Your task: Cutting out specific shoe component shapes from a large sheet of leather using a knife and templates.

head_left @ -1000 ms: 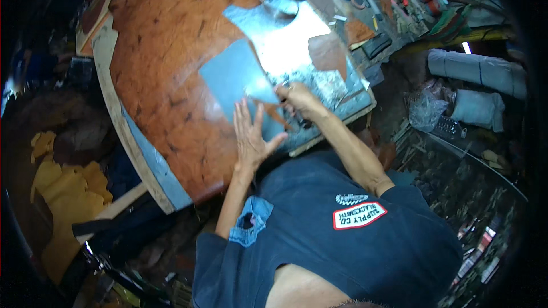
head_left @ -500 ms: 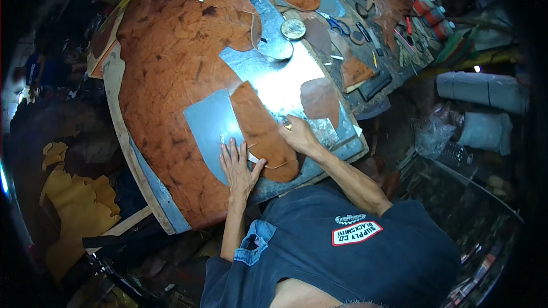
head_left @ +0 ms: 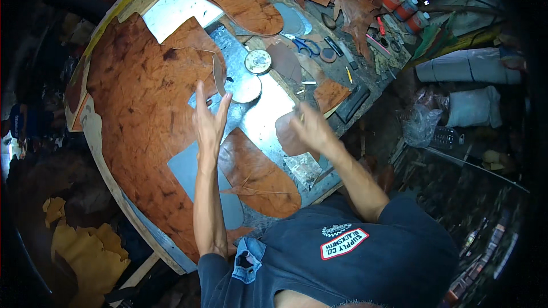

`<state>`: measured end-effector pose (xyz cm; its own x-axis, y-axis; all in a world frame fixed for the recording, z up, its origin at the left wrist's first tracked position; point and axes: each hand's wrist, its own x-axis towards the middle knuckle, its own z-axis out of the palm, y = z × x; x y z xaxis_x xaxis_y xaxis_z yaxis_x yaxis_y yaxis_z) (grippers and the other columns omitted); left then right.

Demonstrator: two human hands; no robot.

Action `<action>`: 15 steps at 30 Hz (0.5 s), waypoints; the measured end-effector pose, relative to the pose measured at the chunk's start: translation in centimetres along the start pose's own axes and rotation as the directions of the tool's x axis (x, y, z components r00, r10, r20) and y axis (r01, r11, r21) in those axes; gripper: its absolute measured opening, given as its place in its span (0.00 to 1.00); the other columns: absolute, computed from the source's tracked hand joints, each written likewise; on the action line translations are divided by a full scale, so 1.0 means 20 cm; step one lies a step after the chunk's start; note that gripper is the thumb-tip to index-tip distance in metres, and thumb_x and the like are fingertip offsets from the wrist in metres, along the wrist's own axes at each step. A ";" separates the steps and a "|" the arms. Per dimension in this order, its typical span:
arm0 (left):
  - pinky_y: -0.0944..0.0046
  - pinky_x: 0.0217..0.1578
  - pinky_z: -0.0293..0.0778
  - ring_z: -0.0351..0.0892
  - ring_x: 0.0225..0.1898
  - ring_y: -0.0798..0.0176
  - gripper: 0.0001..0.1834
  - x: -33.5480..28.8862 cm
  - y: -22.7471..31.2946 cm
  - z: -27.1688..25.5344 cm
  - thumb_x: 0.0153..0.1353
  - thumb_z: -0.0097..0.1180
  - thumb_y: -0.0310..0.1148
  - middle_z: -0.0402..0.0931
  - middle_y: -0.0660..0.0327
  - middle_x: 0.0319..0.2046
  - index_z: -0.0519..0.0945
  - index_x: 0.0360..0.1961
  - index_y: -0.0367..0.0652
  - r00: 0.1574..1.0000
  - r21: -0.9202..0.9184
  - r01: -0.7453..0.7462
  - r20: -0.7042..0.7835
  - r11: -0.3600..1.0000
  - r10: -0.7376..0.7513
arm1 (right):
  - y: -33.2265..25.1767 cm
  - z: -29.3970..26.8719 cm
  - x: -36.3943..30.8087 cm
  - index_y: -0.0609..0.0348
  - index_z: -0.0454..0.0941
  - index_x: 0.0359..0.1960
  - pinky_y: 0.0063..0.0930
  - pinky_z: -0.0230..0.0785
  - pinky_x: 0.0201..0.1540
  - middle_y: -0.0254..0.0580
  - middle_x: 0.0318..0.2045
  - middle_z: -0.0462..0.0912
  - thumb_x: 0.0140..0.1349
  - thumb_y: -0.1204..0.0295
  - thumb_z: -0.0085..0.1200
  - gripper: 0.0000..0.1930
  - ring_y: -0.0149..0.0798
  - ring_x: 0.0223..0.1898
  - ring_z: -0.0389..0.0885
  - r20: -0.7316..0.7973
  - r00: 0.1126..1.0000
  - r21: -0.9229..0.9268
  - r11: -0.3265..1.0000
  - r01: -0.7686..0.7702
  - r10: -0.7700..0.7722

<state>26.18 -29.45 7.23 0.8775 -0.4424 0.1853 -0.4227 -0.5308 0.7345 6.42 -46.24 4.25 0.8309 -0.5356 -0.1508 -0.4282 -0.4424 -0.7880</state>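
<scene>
One left hand is seen spread and empty, one right hand curled and blurred, its hold not discernible, above one table where one brown piece is laid beside one grey template part-hidden by the left forearm.

Blue-handled scissors, three capped bottles, pale roll, yellow sheet — ragged-edged

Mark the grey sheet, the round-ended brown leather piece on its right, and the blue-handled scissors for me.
Grey sheet (head_left: 182, 172): head view, on its left part.
Round-ended brown leather piece (head_left: 261, 178): head view, on its middle.
Blue-handled scissors (head_left: 301, 44): head view, on the handles near the pivot.
</scene>
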 end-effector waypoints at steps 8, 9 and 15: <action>0.69 0.26 0.71 0.72 0.26 0.72 0.34 0.18 -0.23 0.00 0.58 0.48 0.23 0.77 0.61 0.35 0.60 0.69 0.44 0.958 -0.226 0.282 0.114 0.932 -0.263 | 0.22 -0.05 0.54 0.69 0.66 0.55 0.53 0.72 0.45 0.68 0.36 0.80 0.58 0.71 0.55 0.24 0.64 0.42 0.79 -0.020 0.997 -0.498 0.864 -0.076 0.077; 0.75 0.23 0.67 0.67 0.25 0.77 0.33 0.16 -0.31 -0.10 0.58 0.46 0.21 0.74 0.66 0.33 0.62 0.68 0.44 0.956 -0.321 0.293 0.068 0.901 -0.287 | 0.23 -0.02 0.55 0.69 0.66 0.55 0.53 0.72 0.45 0.68 0.36 0.80 0.58 0.71 0.55 0.24 0.64 0.42 0.79 -0.012 0.997 -0.497 0.865 -0.068 0.072; 0.67 0.28 0.73 0.76 0.26 0.69 0.31 -0.01 -0.93 -0.79 0.58 0.45 0.23 0.78 0.63 0.30 0.66 0.65 0.47 0.912 0.123 0.374 -0.231 0.919 -0.340 | -0.01 -0.02 0.61 0.64 0.76 0.45 0.47 0.73 0.44 0.61 0.39 0.80 0.57 0.71 0.57 0.15 0.61 0.42 0.79 -0.011 1.000 -0.514 0.858 0.006 -0.013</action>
<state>37.51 -8.11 3.75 0.9960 -0.0560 0.0698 -0.0883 -0.7420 0.6645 16.47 -53.07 2.83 0.8325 -0.5377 -0.1335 -0.5452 -0.7522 -0.3701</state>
